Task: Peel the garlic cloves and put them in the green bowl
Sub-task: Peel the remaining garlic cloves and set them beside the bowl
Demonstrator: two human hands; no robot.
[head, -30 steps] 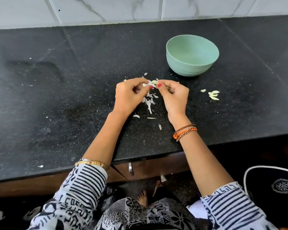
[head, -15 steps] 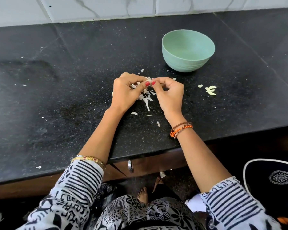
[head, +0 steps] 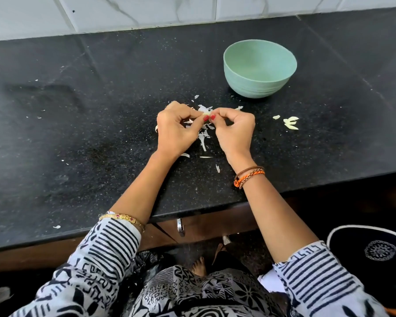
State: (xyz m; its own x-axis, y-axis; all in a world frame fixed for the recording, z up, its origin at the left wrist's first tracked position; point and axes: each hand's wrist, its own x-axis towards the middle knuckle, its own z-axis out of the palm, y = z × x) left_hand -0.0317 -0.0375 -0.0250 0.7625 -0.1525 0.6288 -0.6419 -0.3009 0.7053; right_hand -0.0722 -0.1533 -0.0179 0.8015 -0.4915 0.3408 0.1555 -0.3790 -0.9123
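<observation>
A small pale garlic clove (head: 206, 113) is pinched between the fingertips of both hands above the black counter (head: 101, 133). My left hand (head: 177, 129) holds it from the left, fingers curled. My right hand (head: 234, 129) pinches it from the right with thumb and forefinger. The green bowl (head: 260, 68) stands upright behind and to the right of the hands; its visible inside looks empty. White garlic skins (head: 202, 138) lie scattered on the counter under and between the hands.
A few pale garlic pieces (head: 290, 123) lie right of my right hand. White tiled wall (head: 192, 8) backs the counter. The counter's front edge runs just below my forearms, with a drawer handle (head: 180, 227) under it. A dark round cushion (head: 375, 255) sits at lower right.
Both hands keep pinching the clove and have barely shifted on the counter. The fingertips have closed in tighter around it. The camera has moved slightly.
</observation>
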